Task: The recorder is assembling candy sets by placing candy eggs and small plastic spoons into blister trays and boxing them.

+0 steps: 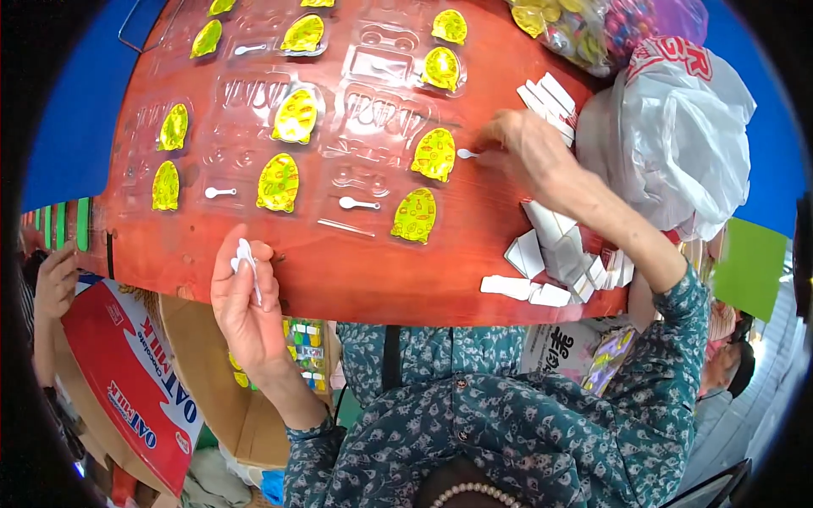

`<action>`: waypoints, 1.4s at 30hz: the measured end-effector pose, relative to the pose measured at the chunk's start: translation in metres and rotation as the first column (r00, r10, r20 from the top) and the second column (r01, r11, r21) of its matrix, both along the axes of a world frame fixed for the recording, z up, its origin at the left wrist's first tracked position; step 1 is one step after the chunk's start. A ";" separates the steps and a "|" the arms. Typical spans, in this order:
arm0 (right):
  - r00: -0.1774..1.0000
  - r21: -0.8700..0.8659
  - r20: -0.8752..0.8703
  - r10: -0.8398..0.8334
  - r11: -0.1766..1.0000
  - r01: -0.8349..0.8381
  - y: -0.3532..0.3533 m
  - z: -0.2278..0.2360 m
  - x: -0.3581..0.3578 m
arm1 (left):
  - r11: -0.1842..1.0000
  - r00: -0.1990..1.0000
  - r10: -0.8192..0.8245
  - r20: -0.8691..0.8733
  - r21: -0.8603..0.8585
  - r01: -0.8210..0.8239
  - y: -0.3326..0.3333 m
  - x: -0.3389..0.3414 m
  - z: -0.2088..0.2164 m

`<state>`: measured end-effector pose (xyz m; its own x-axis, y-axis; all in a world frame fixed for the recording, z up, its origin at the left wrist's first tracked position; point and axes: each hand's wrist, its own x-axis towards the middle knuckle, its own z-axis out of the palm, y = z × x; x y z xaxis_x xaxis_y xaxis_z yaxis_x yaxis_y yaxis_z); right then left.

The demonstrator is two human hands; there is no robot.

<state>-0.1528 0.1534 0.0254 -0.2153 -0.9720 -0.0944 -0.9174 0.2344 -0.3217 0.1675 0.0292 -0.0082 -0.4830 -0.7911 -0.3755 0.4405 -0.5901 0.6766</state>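
My left hand [247,292], near the table's front edge, is closed around several small white spoons [246,258]. My right hand [533,148] reaches over the right side of the table, smeared by motion. A small white spoon [467,154] sticks out from its fingertips, beside a yellow egg-shaped piece [434,155]. Clear plastic trays [373,110] lie in rows, each with recesses and shiny yellow egg-shaped pieces. One white spoon [359,203] rests in a front tray, another white spoon [220,193] further left, and a third spoon [250,50] at the back.
White cards or packets [550,237] lie in loose piles at the right. Behind them stands a full white plastic bag [669,135], with clear bags of colourful items [584,25] beyond. Cardboard boxes [199,372] stand below the left edge, where another person's hand [55,279] shows.
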 end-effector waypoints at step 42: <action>0.790 -0.156 0.481 -0.381 0.849 0.505 0.002 -0.033 0.028 | 0.931 0.980 0.184 -0.069 -0.306 -0.197 -0.026 0.032 -0.031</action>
